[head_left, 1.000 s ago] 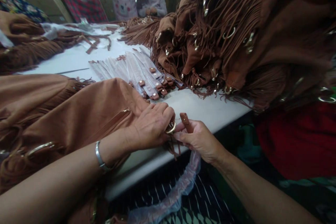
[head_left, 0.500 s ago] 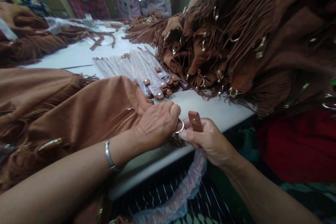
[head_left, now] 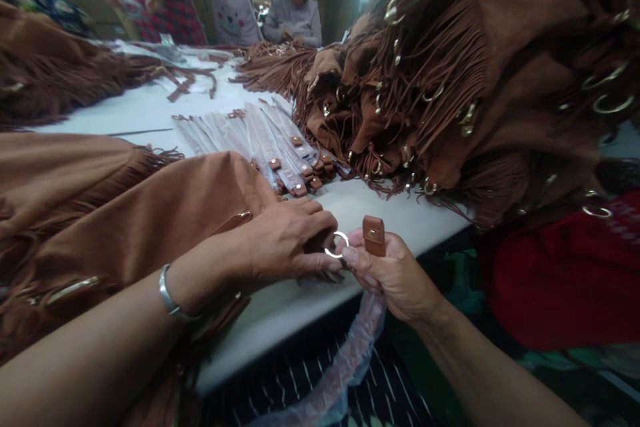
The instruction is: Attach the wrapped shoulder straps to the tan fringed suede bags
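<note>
A brown suede bag (head_left: 150,213) with fringe lies on the white table (head_left: 390,213) in front of me. My left hand (head_left: 285,240) rests on its corner and pinches a metal ring (head_left: 337,245) fixed there. My right hand (head_left: 390,273) meets it at the table's edge, fingers closed round a brown strap end (head_left: 373,235) with a metal snap, held upright just right of the ring. The strap's clear plastic sleeve (head_left: 340,367) hangs down below the table.
Several plastic-wrapped straps (head_left: 270,143) lie in a row mid-table. A tall heap of brown fringed bags (head_left: 450,80) with metal rings fills the right side; more fringed bags (head_left: 60,77) lie at far left. Other people (head_left: 295,7) work at the far end.
My hands stay joined at the table edge. The ring has turned in my left fingers and shows more plainly; the strap end stands more upright. The view has shifted slightly.
</note>
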`<state>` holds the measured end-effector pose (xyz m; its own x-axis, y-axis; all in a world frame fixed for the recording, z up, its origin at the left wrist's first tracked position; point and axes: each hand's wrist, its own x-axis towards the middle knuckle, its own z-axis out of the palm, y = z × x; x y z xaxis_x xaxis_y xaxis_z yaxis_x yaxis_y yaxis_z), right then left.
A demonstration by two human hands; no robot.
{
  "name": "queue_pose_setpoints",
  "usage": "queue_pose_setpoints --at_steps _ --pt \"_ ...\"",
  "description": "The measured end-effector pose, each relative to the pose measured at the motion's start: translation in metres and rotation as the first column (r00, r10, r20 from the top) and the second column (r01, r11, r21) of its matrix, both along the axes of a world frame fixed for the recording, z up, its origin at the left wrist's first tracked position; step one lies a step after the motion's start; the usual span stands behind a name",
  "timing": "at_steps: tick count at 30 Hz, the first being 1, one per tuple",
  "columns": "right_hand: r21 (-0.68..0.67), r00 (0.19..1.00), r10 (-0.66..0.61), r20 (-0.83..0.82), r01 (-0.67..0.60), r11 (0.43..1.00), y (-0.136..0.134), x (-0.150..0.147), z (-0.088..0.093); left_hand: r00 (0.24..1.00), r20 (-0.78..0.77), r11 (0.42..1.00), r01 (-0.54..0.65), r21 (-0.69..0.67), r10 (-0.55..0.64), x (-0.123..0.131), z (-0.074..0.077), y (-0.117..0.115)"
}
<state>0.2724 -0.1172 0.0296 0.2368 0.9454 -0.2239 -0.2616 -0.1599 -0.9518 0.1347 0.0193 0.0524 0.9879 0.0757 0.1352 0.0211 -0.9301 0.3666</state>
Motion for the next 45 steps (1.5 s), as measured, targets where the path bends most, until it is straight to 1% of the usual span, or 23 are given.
queue_pose_setpoints --at_steps 2,4,6,8,12,16,18,19,20,22,23,25,26,27,28,30,32,33,35,38,40,42,45 --pt "0.015 1.0 0.005 0.022 -0.005 1.0 0.0 0.002 0.0 1.0 -0.014 0.999 0.011 0.035 -0.011 0.0 -0.002 0.002" --pt "0.011 0.998 0.033 0.052 -0.034 0.999 -0.001 0.006 0.001 1.0 -0.014 0.995 0.006 0.104 -0.005 0.001 -0.006 0.003" --pt "-0.015 0.994 0.096 0.056 -0.095 0.995 -0.002 0.012 0.003 1.0 -0.008 0.986 0.006 0.166 -0.005 0.002 -0.009 0.004" --pt "-0.064 0.99 0.137 0.039 -0.134 0.989 -0.002 0.018 0.004 1.0 -0.009 0.981 0.019 0.195 -0.018 0.002 -0.012 0.003" --pt "-0.168 0.98 0.198 -0.001 -0.195 0.966 0.004 0.025 0.001 0.998 -0.02 0.977 0.064 0.202 -0.061 0.003 -0.014 0.001" --pt "-0.184 0.944 0.321 -0.074 -0.33 0.926 0.017 0.026 0.001 0.995 -0.037 0.982 0.102 0.161 -0.097 0.002 -0.013 0.001" --pt "-0.19 0.937 0.334 -0.104 -0.348 0.918 0.02 0.023 0.003 0.995 -0.026 0.986 0.095 0.138 -0.092 0.002 -0.013 0.002" --pt "-0.188 0.949 0.297 -0.109 -0.313 0.931 0.019 0.019 0.003 0.997 -0.003 0.987 0.081 0.137 -0.081 0.003 -0.014 0.003" --pt "-0.177 0.968 0.227 -0.11 -0.244 0.954 0.016 0.015 0.002 0.998 0.025 0.988 0.059 0.145 -0.063 0.003 -0.015 0.004" --pt "-0.138 0.99 0.026 -0.136 -0.045 0.989 0.009 0.001 -0.002 0.997 0.072 0.986 0.003 0.167 -0.015 0.004 -0.017 0.004" --pt "-0.123 0.983 -0.078 -0.168 0.058 0.991 0.005 -0.006 -0.005 0.997 0.08 0.985 -0.018 0.173 0.004 0.004 -0.019 0.004" --pt "-0.113 0.936 -0.251 -0.245 0.229 0.967 -0.003 -0.021 -0.013 0.998 0.066 0.984 -0.035 0.175 0.023 0.005 -0.02 0.001" --pt "-0.114 0.913 -0.302 -0.273 0.281 0.953 -0.005 -0.025 -0.016 0.999 0.051 0.985 -0.028 0.172 0.02 0.005 -0.02 0.0" --pt "-0.112 0.902 -0.322 -0.286 0.303 0.946 -0.006 -0.028 -0.018 0.999 0.035 0.985 -0.016 0.171 0.011 0.005 -0.019 -0.002" --pt "-0.106 0.907 -0.316 -0.278 0.298 0.949 -0.006 -0.028 -0.019 1.0 0.025 0.984 -0.008 0.177 0.004 0.005 -0.019 -0.004" --pt "-0.083 0.951 -0.227 -0.21 0.214 0.973 -0.005 -0.022 -0.016 1.0 0.021 0.98 -0.006 0.201 0.002 0.004 -0.016 -0.006" --pt "-0.073 0.991 -0.099 -0.09 0.092 0.993 -0.003 -0.009 -0.01 1.0 0.029 0.974 -0.015 0.225 0.009 0.003 -0.015 -0.008" --pt "-0.075 0.999 -0.044 -0.024 0.043 0.996 -0.003 -0.002 -0.006 0.999 0.039 0.972 -0.022 0.234 0.013 0.003 -0.014 -0.009" --pt "-0.088 0.993 0.047 0.105 -0.038 0.995 -0.006 0.011 0.001 0.998 0.064 0.971 -0.032 0.238 0.018 0.002 -0.013 -0.01" --pt "-0.136 0.952 0.161 0.259 -0.129 0.982 -0.016 0.024 0.006 0.997 0.074 0.973 -0.043 0.226 0.027 0.001 -0.012 -0.009" --pt "-0.165 0.919 0.259 0.297 -0.218 0.962 -0.024 0.027 0.007 0.999 0.042 0.975 -0.031 0.218 0.022 0.001 -0.012 -0.009" --pt "-0.177 0.9 0.337 0.275 -0.298 0.938 -0.029 0.027 0.008 1.0 0.016 0.976 -0.018 0.215 0.015 0.001 -0.013 -0.008" --pt "-0.188 0.898 0.38 0.222 -0.343 0.92 -0.03 0.026 0.01 1.0 0.004 0.978 -0.015 0.21 0.015 0.001 -0.014 -0.008"
